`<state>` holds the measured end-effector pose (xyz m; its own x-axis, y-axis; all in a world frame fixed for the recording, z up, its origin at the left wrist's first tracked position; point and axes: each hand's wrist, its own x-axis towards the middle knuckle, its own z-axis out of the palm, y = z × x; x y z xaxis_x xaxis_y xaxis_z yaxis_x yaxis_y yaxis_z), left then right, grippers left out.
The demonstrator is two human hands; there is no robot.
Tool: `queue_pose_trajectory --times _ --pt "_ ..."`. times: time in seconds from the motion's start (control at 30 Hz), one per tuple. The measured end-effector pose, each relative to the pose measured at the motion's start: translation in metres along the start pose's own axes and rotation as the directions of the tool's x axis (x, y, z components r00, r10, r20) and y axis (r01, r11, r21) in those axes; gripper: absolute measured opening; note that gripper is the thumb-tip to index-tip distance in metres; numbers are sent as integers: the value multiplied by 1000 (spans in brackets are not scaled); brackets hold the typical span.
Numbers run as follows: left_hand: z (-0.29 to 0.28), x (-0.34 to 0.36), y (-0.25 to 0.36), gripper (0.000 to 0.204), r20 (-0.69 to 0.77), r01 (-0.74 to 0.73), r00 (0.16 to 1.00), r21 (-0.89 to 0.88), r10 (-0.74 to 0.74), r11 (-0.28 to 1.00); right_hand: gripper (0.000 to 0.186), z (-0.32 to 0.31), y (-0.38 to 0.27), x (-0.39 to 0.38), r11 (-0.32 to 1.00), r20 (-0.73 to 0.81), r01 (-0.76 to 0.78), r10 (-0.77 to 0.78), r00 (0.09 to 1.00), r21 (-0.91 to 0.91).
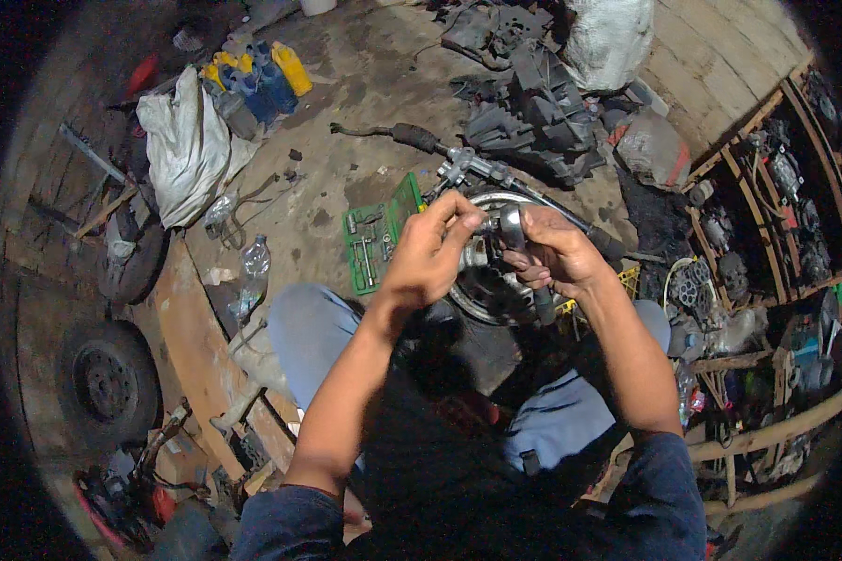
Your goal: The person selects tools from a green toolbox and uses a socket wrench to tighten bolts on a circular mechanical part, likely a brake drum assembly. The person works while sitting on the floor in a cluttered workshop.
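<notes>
In front of my knees my right hand [561,248] is wrapped round a ratchet wrench [512,222], its round chrome head up and its dark grip pointing down toward me. My left hand [435,238] pinches a small metal piece that looks like a socket [487,225], right beside the ratchet's head. Whether the two are joined I cannot tell. Below both hands lies a silver wheel rim [460,299], partly covered by them. Just left of it, a green socket case [357,271] lies open with several chrome tools inside.
A long steering rack [458,164] lies beyond the rim. Black plastic parts [543,122] are heaped at the back. At the left are a tyre [108,383], a board [196,346], a plastic bottle [254,266] and a white sack [182,150]. Wooden shelves [744,201] with metal parts stand at the right.
</notes>
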<state>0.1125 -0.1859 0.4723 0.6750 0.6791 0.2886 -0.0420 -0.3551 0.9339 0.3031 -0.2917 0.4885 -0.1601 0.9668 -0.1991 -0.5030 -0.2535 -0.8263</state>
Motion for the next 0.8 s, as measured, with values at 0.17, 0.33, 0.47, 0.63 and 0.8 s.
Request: queue_pose_trajectory --times 0.17,0.33,0.47,0.63,0.8 --pt "14 -1 -1 34 -218 -10 975 141 41 990 41 6 16 6 999 -47 -53 53 997 -2" --pt "18 2 -7 36 -215 16 976 217 32 976 43 2 19 5 996 -64 -79 77 995 -35" --pt "28 10 -22 34 -143 133 981 -6 -132 991 43 -4 7 4 956 -205 -118 63 977 -268" --pt "56 22 -37 25 116 241 970 -373 -213 896 44 -28 -25 -29 853 -240 -45 -96 966 -521" --pt "75 33 -69 31 6 27 1000 90 -28 996 31 -86 -4 -54 822 -675 -259 -191 713 -506"
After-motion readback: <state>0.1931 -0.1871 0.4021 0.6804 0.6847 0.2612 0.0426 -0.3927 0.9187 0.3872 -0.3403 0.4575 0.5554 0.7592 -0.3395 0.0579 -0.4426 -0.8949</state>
